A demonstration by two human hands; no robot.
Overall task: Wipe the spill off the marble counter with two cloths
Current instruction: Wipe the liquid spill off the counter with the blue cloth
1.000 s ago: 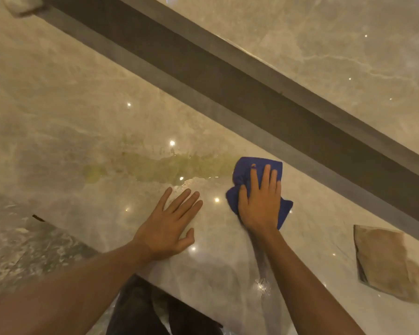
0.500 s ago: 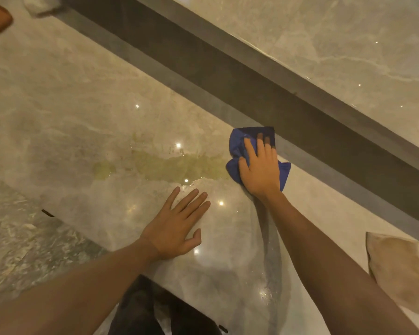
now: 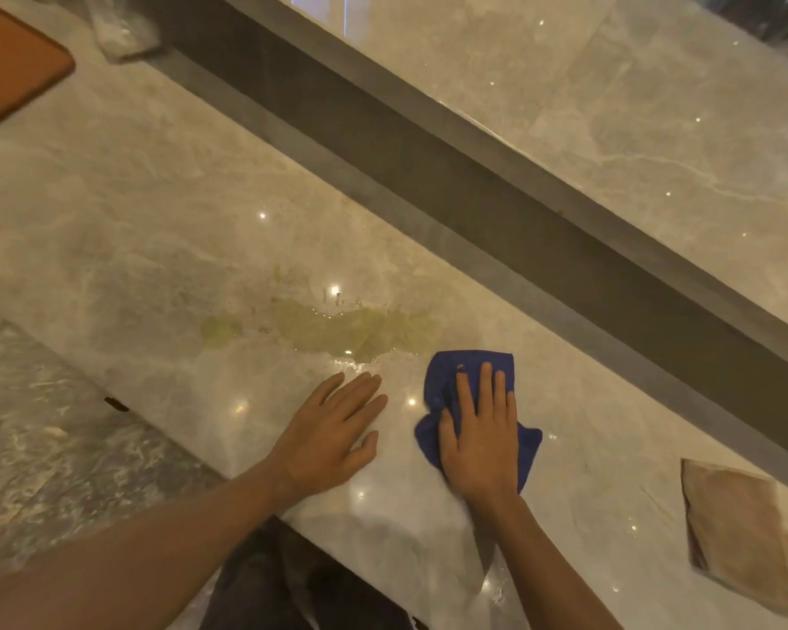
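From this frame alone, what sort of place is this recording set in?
Probably a bar or reception-style counter indoors: a polished marble counter with a raised upper ledge behind a dark step, and a yellowish spill beside the blue cloth.

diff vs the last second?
Right hand pushed the blue cloth away toward the ledge, then pulled it back near the counter edge. Left hand stayed flat on the marble counter; yellowish spill and tan cloth unchanged.

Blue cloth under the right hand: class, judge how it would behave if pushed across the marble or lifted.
The blue cloth looks floppy: it bunches in folds under the right hand, so it would likely droop if lifted. On the glossy marble counter it should probably slide easily.
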